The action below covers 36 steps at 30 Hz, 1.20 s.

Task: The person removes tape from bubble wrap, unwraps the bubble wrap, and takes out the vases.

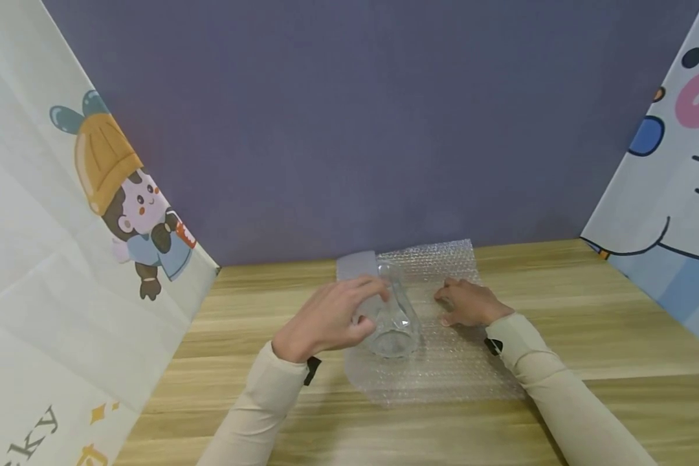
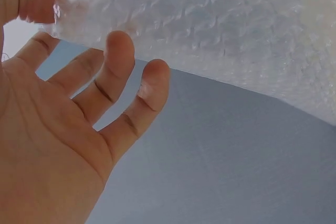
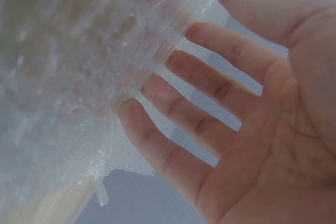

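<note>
A clear jar-like container is on a sheet of bubble wrap, its round end toward me. My left hand hovers over the container's left side, thumb and index finger apart in the head view. The left wrist view shows its bent, spread fingers at the edge of the wrap, some of them behind the film. To the right of the container, my right hand has its fingers loosely extended. Its fingertips meet the wrap's edge in the right wrist view.
The wrap lies on a wood-grain table and reaches back to a grey-blue wall. A pale flap stands at its back left. Cartoon-printed white sheets flank the table.
</note>
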Tool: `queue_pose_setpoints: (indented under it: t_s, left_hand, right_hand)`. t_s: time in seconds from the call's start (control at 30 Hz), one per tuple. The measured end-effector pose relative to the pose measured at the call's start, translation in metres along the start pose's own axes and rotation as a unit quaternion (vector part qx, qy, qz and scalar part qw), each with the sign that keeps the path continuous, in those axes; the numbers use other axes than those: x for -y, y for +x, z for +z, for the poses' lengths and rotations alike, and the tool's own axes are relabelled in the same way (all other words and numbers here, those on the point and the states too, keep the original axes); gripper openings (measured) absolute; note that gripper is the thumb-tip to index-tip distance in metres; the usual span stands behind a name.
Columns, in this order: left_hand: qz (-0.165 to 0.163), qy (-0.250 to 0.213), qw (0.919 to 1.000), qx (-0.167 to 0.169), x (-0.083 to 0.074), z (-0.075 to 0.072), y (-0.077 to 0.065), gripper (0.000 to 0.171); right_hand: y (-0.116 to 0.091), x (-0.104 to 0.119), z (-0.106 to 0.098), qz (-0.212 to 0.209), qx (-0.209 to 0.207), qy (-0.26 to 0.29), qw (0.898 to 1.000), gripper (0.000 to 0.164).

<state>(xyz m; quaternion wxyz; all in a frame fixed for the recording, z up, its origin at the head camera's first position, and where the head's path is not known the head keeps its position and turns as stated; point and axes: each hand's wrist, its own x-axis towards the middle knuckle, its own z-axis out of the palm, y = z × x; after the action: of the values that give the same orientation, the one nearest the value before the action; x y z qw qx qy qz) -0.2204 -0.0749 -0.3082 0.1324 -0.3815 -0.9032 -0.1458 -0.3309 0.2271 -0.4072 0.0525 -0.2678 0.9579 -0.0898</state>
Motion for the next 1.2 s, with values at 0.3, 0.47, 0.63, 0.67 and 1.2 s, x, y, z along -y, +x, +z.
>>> queue_pose_setpoints:
  t_s: [0.3,0.47,0.63,0.67,1.2]
  left_hand:
    - [-0.028,0.001,0.9996,-0.005,0.004,0.0,-0.001,0.04]
    - [-0.035,-0.001,0.9994,-0.007,0.006,-0.001,-0.001,0.035]
    - [-0.05,-0.021,0.9985,0.002,0.008,-0.005,-0.002,0.033]
    - [-0.055,-0.025,0.9981,0.006,0.008,-0.005,-0.002,0.036]
    - [-0.061,-0.011,0.9972,-0.041,0.019,-0.014,-0.003,0.031]
  right_hand:
    - [0.001,-0.001,0.0,-0.002,-0.002,-0.001,1.0,0.055]
    - [0.001,0.0,-0.002,-0.004,-0.005,0.001,1.0,0.055]
    - [0.0,0.001,-0.002,-0.002,-0.005,0.006,1.0,0.055]
    - [0.0,0.001,-0.002,-0.002,-0.006,0.007,1.0,0.055]
    - [0.001,-0.002,-0.001,-0.001,-0.005,0.009,1.0,0.055]
